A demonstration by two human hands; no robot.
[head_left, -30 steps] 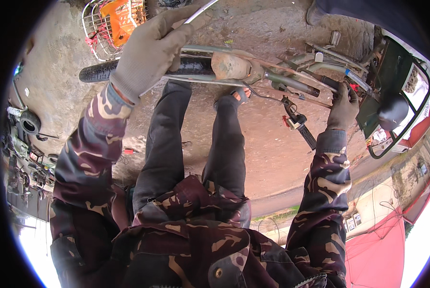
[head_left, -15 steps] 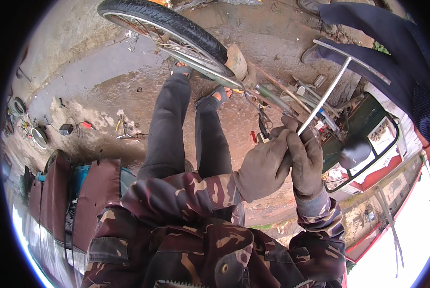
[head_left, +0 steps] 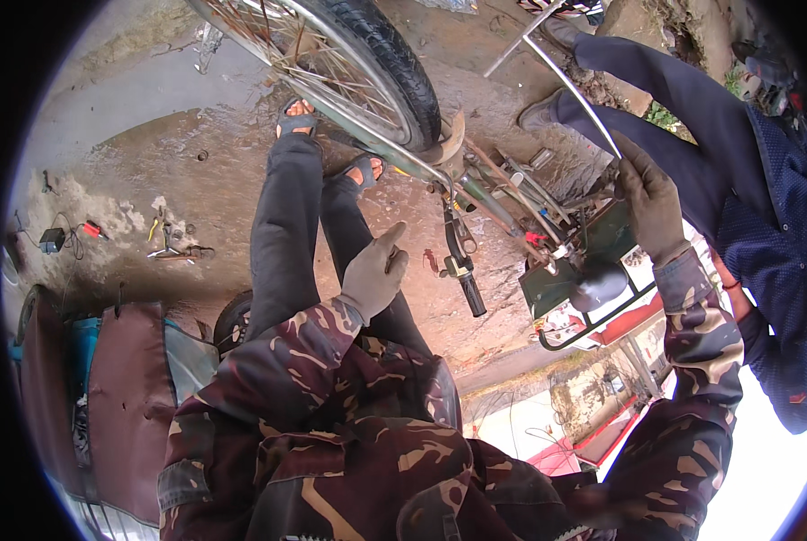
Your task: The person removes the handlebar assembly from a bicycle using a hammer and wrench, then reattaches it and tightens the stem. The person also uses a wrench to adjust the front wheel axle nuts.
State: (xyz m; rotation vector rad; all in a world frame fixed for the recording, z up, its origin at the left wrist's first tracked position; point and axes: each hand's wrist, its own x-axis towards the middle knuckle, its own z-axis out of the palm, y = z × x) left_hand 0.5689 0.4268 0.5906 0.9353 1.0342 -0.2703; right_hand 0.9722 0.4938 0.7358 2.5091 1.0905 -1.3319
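Observation:
My right hand (head_left: 648,198), in a grey-brown work glove, grips the lower end of a long silver T-handle wrench (head_left: 570,81). Its crossbar points up and away from me. My left hand (head_left: 373,275), gloved too, hovers above my thigh with its index finger stretched out and nothing visible in it. Between the two hands lies a vehicle's front end: a spoked wheel (head_left: 367,63) with a black tyre, a handlebar grip (head_left: 471,293), and metal tubes (head_left: 493,200) with a red part among them.
A person in dark blue clothes (head_left: 692,171) stands close on the right. A dark round lamp (head_left: 601,287) and a green panel sit below the tubes. Hand tools (head_left: 173,243) and a black box with a cord (head_left: 52,240) lie on the wet ground, near brown seats (head_left: 128,397).
My hands, earlier together at the tubes, have parted. The right one carried the T-handle wrench up and right; the left one drew back leftward. The view has shifted.

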